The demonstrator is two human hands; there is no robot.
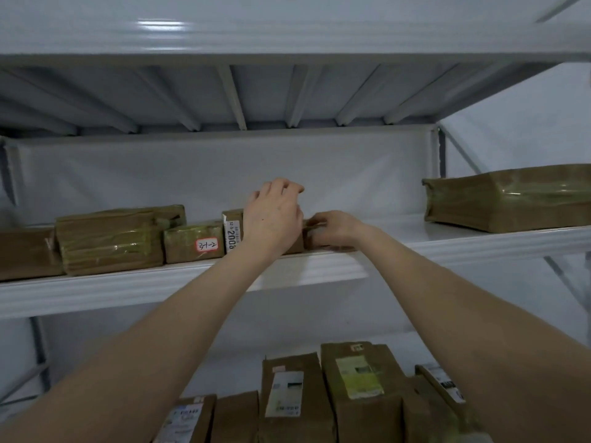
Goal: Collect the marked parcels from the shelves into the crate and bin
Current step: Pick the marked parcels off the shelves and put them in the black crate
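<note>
Cardboard small parcel [315, 232] is gripped by the right hand [334, 230]; the left hand [271, 219] is curled over the labelled parcel [232, 233] beside it, grip unclear. Judged light, stiff, tape-slick; sides are best pinched.

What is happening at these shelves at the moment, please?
A person is reaching up to the upper shelf with both hands. The left hand lies over an upright parcel with a printed label, though a firm grip cannot be confirmed. The right hand grips a small brown parcel beside it. Both parcels sit on the shelf. More parcels stand on the shelf below.
</note>
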